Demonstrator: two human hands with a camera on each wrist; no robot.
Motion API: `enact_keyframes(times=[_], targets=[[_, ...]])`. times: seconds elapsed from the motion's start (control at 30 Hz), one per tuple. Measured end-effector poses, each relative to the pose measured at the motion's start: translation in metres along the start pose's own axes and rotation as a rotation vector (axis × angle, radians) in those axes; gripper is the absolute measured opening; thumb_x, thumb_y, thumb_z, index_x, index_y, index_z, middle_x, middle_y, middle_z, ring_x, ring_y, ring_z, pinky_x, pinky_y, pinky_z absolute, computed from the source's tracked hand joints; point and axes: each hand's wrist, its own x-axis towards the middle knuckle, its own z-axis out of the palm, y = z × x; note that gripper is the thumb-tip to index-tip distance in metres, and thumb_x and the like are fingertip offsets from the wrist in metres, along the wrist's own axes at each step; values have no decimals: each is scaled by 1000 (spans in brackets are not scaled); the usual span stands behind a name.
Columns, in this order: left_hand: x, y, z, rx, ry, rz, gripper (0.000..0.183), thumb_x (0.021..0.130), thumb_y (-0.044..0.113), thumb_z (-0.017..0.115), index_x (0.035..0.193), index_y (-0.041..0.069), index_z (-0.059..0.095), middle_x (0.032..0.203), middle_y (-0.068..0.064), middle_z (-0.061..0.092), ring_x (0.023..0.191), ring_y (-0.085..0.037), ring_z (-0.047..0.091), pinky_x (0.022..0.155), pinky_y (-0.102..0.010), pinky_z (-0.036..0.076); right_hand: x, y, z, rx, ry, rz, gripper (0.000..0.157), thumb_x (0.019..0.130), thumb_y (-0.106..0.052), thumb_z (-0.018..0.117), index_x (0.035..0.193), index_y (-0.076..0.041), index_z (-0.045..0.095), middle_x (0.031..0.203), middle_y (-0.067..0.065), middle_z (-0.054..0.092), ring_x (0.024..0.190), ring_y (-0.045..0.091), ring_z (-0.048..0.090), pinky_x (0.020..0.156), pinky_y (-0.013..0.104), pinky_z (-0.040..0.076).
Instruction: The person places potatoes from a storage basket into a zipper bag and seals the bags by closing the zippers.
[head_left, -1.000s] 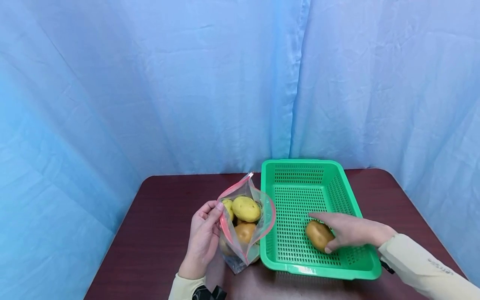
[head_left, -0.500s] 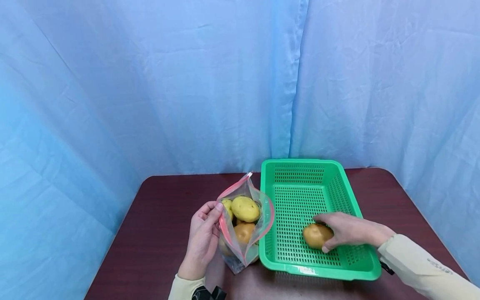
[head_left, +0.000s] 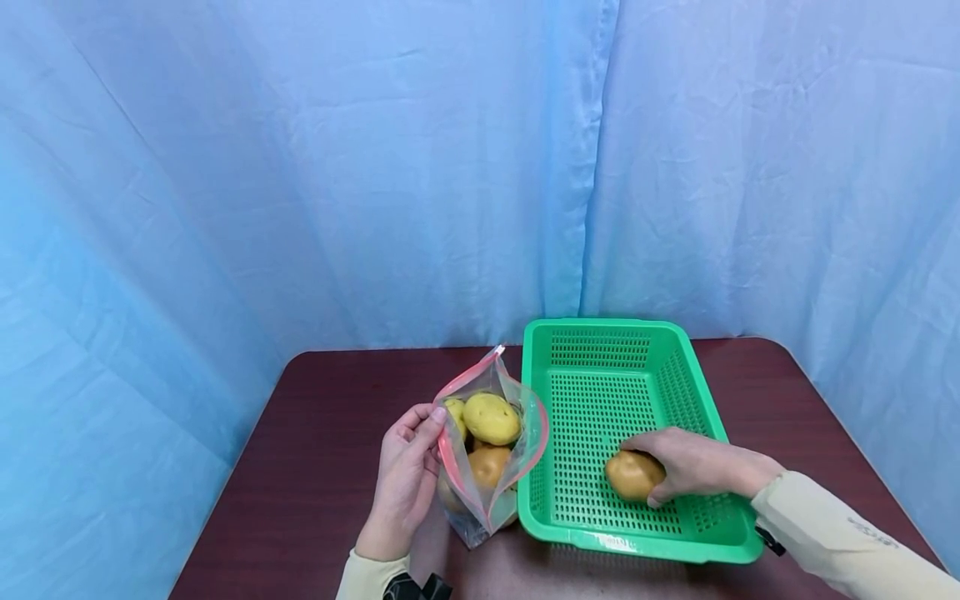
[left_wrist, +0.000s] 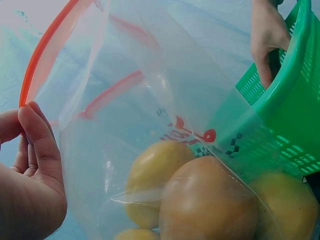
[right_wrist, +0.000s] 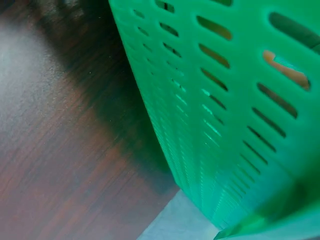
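Note:
My left hand (head_left: pixel 408 471) pinches the pink-edged rim of a clear zip bag (head_left: pixel 536 433) and keeps its mouth wide. Inside the bag lie yellow potatoes (head_left: pixel 491 418) and a browner, rounder one (head_left: pixel 489 467); the left wrist view shows them through the plastic (left_wrist: pixel 210 200). In the green basket (head_left: pixel 600 542), my right hand (head_left: pixel 693 462) curls its thumb and fingers round the right side of a brown potato (head_left: pixel 632 475). That potato is low, close over the perforated floor. The basket's wall (right_wrist: pixel 200 100) hides nearly all of the right hand in its own wrist view.
The basket stands right beside the bag on a dark red-brown table (head_left: pixel 322 467). Its raised rim passes under the right forearm. A blue curtain (head_left: pixel 420 167) hangs behind the table's far edge.
My right fingers have come in round the potato, which has turned and shifted slightly left. The left hand and the bag stay almost still.

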Motion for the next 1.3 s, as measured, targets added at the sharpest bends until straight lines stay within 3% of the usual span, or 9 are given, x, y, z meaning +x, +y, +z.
enact_keyframes(times=[0.33, 0.73, 1.17, 1.3], targets=[[-4, 0, 3, 20, 25, 7, 9, 104, 0, 57, 102, 5, 64, 85, 0, 65, 72, -6, 63, 66, -18, 56, -7, 4, -6, 65, 54, -44, 71, 82, -42, 87, 139, -8, 62, 133, 2, 65, 111, 20, 62, 84, 38, 54], [-7, 1, 6, 29, 36, 14, 10, 104, 0, 57, 101, 6, 65, 85, 0, 65, 72, -7, 63, 65, -18, 56, -27, -2, -20, 139, 168, -38, 73, 81, -47, 87, 142, -15, 60, 135, -2, 63, 114, 15, 61, 84, 35, 56], [-9, 3, 5, 22, 33, 16, 6, 104, 2, 59, 102, 5, 64, 85, 0, 65, 71, -7, 62, 64, -18, 54, -36, -26, -29, 99, 342, -118, 71, 82, -46, 87, 141, -17, 61, 130, -9, 65, 114, 8, 61, 85, 35, 57], [-9, 3, 6, 14, 28, 17, 2, 103, 5, 62, 103, 5, 63, 84, 0, 64, 71, -7, 61, 64, -18, 54, -38, -38, -31, 99, 406, -113, 69, 81, -45, 89, 140, -24, 62, 129, -14, 64, 113, 6, 61, 85, 32, 57]])
